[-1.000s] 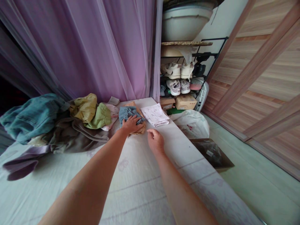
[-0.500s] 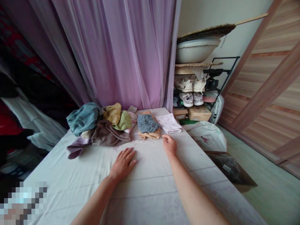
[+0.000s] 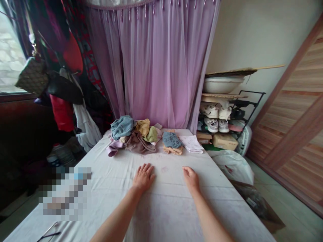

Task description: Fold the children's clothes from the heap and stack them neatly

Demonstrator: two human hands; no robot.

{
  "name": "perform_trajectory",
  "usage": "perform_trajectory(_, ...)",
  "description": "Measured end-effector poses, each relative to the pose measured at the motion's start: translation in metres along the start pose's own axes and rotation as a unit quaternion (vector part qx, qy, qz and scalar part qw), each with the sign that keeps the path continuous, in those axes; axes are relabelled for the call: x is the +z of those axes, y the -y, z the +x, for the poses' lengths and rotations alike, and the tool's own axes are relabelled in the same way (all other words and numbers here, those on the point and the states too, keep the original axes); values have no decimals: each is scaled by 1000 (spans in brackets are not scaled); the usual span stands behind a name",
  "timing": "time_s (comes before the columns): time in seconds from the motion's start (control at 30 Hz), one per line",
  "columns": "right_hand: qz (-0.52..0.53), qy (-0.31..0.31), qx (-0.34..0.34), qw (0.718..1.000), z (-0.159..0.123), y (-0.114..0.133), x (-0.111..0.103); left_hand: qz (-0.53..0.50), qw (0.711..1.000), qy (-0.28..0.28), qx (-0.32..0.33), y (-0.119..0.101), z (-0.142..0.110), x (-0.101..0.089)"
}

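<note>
My left hand (image 3: 143,176) lies flat on the pale sheet (image 3: 164,198), palm down with fingers spread. To its right my right hand (image 3: 191,178) rests on the sheet with fingers curled in; nothing shows in it. Beyond my right hand, a folded blue garment (image 3: 172,139) sits on folded tan clothing (image 3: 174,150). Beside that stack lies a folded white printed cloth (image 3: 192,144). Farther left is a loose heap: a denim piece (image 3: 122,127), a brown garment (image 3: 138,144), a yellow one (image 3: 143,126), a green one (image 3: 151,134) and a purple one (image 3: 114,149).
A purple curtain (image 3: 158,74) hangs behind the clothes. On the right stand a rack with shoes (image 3: 211,124), a cardboard box (image 3: 225,141) and a white plastic bag (image 3: 233,166). Bags (image 3: 65,88) hang at left. Glasses (image 3: 49,233) lie at the near left; one patch is pixelated.
The view has tilted up and swung left, showing more curtain and the hanging bags. Both hands have drawn back slightly from the clothes; the right one no longer lies beside the folded stack.
</note>
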State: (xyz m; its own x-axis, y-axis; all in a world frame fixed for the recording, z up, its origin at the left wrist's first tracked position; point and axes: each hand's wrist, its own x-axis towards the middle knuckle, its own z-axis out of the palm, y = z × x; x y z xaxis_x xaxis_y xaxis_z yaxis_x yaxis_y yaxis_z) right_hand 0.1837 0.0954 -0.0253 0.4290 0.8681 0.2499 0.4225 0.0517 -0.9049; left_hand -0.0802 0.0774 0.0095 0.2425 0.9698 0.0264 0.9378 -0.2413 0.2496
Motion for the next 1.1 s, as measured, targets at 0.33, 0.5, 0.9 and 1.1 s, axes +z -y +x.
perform_trajectory(0.33, -105, 69, -104, 987, -69, 6, -6, -32, 999, -9, -17, 5, -57, -2)
perform_trajectory(0.5, -126, 72, -135, 980, -89, 13, -14, -37, 999, -12, -16, 7, -80, -8)
perform_trajectory(0.9, -143, 68, -116, 980, -98, 14, -20, -63, 996, -56, 1, 16, -82, 5)
perform_trajectory(1.1, -139, 57, -77, 986, -95, 11, -17, -69, 996, -54, -1, 14, -85, 2)
